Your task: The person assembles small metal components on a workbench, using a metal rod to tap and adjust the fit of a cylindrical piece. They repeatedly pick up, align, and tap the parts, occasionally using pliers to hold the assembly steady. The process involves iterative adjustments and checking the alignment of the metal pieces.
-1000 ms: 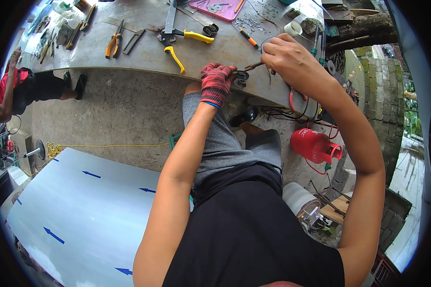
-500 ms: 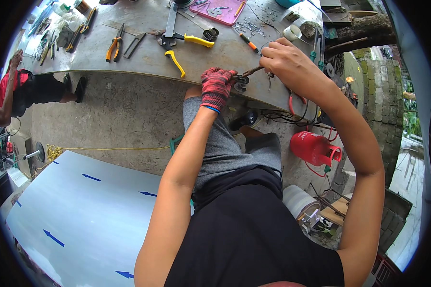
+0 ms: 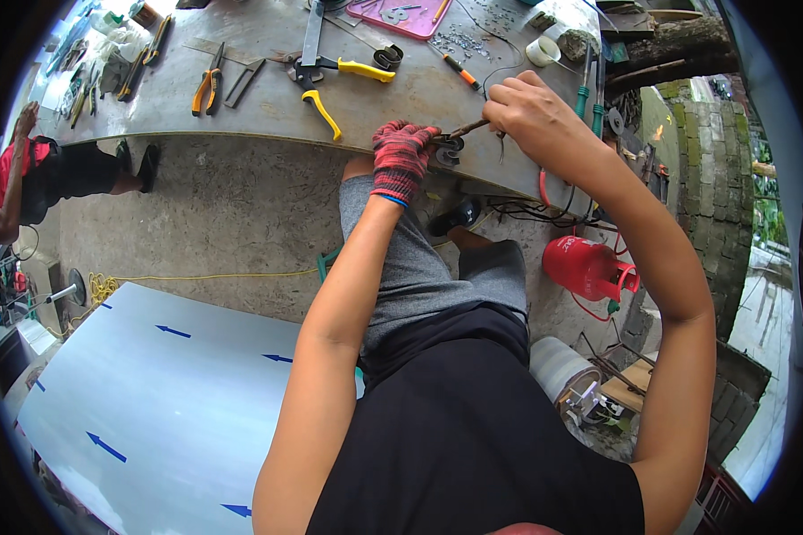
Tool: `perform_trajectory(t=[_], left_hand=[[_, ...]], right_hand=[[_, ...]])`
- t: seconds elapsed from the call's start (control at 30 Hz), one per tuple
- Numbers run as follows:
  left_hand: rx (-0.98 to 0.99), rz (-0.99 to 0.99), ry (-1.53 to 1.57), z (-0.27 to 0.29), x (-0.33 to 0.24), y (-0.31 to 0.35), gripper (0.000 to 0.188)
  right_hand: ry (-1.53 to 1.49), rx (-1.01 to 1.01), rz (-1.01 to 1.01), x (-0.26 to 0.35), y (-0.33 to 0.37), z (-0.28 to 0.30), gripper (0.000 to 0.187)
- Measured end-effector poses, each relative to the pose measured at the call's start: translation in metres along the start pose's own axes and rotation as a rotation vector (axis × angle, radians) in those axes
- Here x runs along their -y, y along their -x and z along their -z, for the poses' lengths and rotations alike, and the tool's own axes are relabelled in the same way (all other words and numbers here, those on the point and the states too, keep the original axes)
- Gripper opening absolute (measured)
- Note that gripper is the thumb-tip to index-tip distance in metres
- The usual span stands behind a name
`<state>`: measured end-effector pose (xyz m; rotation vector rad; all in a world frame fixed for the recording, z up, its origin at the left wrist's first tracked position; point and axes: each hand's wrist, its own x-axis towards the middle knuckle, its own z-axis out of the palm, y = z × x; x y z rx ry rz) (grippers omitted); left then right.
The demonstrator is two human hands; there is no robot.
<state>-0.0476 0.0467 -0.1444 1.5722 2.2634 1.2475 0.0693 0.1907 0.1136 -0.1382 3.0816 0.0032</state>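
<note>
My left hand (image 3: 401, 159), in a red and black knit glove, is closed at the near edge of the metal worktable (image 3: 268, 111). Its fingertips pinch a small curved metal piece (image 3: 448, 155), partly hidden by the glove. From the right, my bare right hand (image 3: 537, 114) is closed around a thin brown rod-like tool (image 3: 473, 127). The rod's far end meets the metal piece beside my left fingertips; its exact kind is unclear. Left of my hands lie large yellow-handled pliers (image 3: 335, 76). An orange-handled screwdriver (image 3: 460, 73) rests beyond my right hand.
Orange-handled pliers (image 3: 208, 82) and a pink tray (image 3: 410, 20) with metal bits lie on the table. A red gas cylinder (image 3: 584, 267) stands at right. A sheet with blue arrows (image 3: 169, 392) spreads at lower left. Another person (image 3: 53, 174) stands at far left.
The view has shifted slightly. Both hands keep their grips, and the rod stays against the metal piece, its angle nearly the same.
</note>
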Motion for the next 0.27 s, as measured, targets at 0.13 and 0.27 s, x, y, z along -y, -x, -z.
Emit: perform_trajectory(t=[0.13,0.27], left_hand=[[0.017,-0.016,0.003,-0.0012,0.0008,-0.0033,0.036],[0.018,0.001,0.008,0.0037,-0.0063,-0.0029,0.037]], right_hand=[[-0.002,0.028,-0.021,-0.0018,0.0010,-0.0023,0.001],[-0.041,0.065,-0.148,-0.0044,0.0027,-0.0078,0.005]])
